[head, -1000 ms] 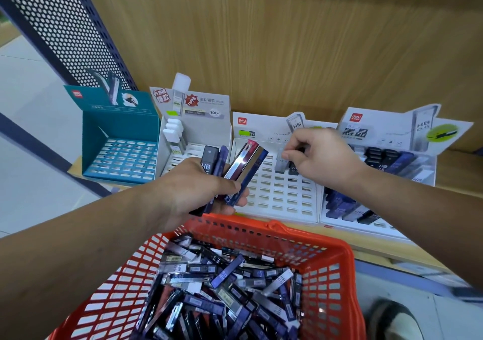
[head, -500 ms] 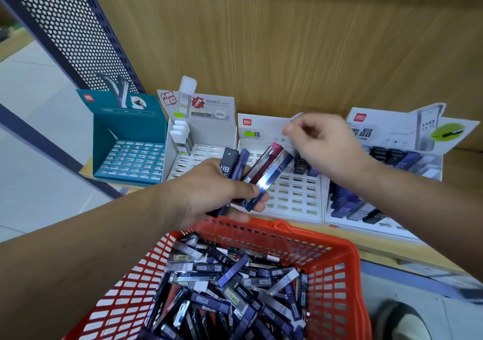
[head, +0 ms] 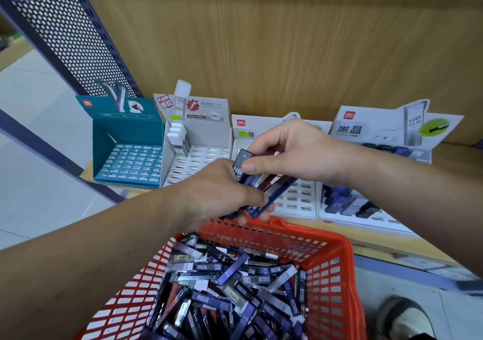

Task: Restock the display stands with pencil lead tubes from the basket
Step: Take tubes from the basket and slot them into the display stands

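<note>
As the right grip [head: 295, 154] pinches one black HB tube [head: 241, 164] from the bundle of lead tubes [head: 275, 192] clamped in the left grip [head: 217, 193], loosened neighbours may slip into the red basket [head: 337, 248].

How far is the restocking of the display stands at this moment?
Early stage. Done: the rightmost stand holds a group of dark tubes, and the second stand a few white ones. In hand: the left hand grips a bundle of tubes; the right hand pinches a black HB tube from it. Left: the teal stand and third stand show bare slots, and the basket holds many tubes.
</note>
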Tool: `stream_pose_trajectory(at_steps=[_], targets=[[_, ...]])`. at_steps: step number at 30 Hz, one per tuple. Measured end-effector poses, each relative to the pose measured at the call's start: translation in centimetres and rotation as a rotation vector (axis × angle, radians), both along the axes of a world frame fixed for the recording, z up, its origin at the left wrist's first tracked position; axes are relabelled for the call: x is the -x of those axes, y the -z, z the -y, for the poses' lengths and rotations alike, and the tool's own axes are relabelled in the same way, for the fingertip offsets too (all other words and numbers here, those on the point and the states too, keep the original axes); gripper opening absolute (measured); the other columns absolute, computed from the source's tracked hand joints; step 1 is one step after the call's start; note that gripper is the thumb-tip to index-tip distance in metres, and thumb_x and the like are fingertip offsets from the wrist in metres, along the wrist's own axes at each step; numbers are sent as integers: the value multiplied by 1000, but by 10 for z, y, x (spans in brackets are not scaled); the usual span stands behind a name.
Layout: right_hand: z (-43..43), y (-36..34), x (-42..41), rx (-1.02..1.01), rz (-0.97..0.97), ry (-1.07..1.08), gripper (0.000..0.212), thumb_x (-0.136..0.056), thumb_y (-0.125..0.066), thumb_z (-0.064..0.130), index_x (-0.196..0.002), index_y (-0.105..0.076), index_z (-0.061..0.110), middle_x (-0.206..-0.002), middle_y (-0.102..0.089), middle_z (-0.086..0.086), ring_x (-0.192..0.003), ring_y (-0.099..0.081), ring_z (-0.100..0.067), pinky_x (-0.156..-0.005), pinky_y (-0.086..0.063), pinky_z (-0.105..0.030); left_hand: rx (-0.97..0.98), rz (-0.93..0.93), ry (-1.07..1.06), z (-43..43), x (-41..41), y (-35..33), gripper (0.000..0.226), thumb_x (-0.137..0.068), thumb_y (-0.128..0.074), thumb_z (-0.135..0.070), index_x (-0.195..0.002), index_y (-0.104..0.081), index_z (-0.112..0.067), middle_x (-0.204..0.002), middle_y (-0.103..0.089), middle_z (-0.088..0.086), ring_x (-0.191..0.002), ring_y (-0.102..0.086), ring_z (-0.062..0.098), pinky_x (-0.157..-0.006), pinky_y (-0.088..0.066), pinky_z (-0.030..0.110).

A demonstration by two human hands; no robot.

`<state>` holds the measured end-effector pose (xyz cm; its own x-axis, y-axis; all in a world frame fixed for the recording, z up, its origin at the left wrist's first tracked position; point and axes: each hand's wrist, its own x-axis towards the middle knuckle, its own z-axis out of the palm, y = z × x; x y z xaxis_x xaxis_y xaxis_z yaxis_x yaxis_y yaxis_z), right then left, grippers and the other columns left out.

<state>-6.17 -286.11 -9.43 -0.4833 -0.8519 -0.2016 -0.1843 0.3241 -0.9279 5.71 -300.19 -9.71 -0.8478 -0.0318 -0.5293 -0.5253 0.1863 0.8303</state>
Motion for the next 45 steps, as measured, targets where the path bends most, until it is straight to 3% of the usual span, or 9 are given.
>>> stream_pose_trajectory(at_steps=[7, 12, 20, 28, 33, 37, 39, 42, 45], targets=[[-7, 11, 5, -2, 90, 138, 7, -89, -79, 12, -90, -80, 5, -91, -72, -28, -78, -64, -23, -84, -54, -45, -60, 19, 28, 0, 0, 5, 19, -91, -71, 2, -110, -68, 1, -96, -79, 15, -90, -78, 28, -61, -56, 28], [-11, 12, 17, 22, 130, 252, 15, -88, -79, 12, -92, -75, -1, -78, -67, -10, -74, -61, -21, -77, -50, -37, -70, 36, 83, 4, 0, 8, 21, -94, -70, 0, -114, -67, 1, -100, -79, 15, -93, -78, 28, -65, -56, 31], [-17, 16, 19, 55, 162, 248, 12, -91, -76, 12, -96, -74, 1, -81, -67, -10, -71, -64, -15, -72, -54, -25, -70, 18, 12, 0, 4, 18, 18, -100, -68, -17, -114, -67, -5, -97, -78, 17, -75, -70, 17, -55, -48, 24], [-18, 17, 13, 101, 233, 224, 3, -97, -69, 12, -97, -71, 9, -97, -77, -19, -84, -70, -25, -77, -60, -37, -73, 26, -49, -3, 9, 24, 21, -97, -72, -17, -115, -68, -7, -94, -79, 14, -74, -70, 16, -56, -48, 23], [-21, 15, 12, 133, 209, 196, 14, -99, -67, 12, -108, -71, 3, -103, -77, -20, -94, -74, -36, -89, -60, -41, -58, 15, -25, -8, 13, 25, 17, -98, -71, -17, -110, -68, -5, -92, -79, 15, -72, -69, 18, -56, -48, 26], [-28, 17, 15, 151, 182, 299, 13, -97, -70, 12, -90, -70, 1, -96, -77, -22, -82, -72, -26, -83, -58, -39, -87, 13, 6, -15, 19, 23, 15, -100, -69, -17, -108, -67, -4, -92, -77, 16, -70, -64, 18, -56, -47, 26], [-32, 18, 16, 160, 218, 338, 15, -97, -70, 13, -97, -67, -2, -97, -76, -22, -80, -71, -30, -83, -56, -43, -102, 24, 28, -19, 20, 23, 17, -100, -68, -17, -109, -67, -3, -90, -77, 15, -70, -63, 19, -55, -47, 25], [-33, 15, 18, 211, 329, 392, 9, -103, -61, 16, -109, -62, 10, -106, -77, -17, -84, -75, -38, -84, -56, -47, -109, 49, 63, -22, 19, 25, 17, -102, -65, -19, -110, -66, -4, -88, -76, 12, -68, -61, 16, -53, -46, 24], [-36, 8, 25, 206, 286, 508, 6, -105, -57, 16, -105, -57, 10, -113, -74, -21, -83, -77, -34, -83, -60, -49, -66, 64, 71, -22, 20, 24, 15, -105, -60, -22, -103, -62, -8, -80, -72, 6, -62, -54, 13, -53, -44, 24]])
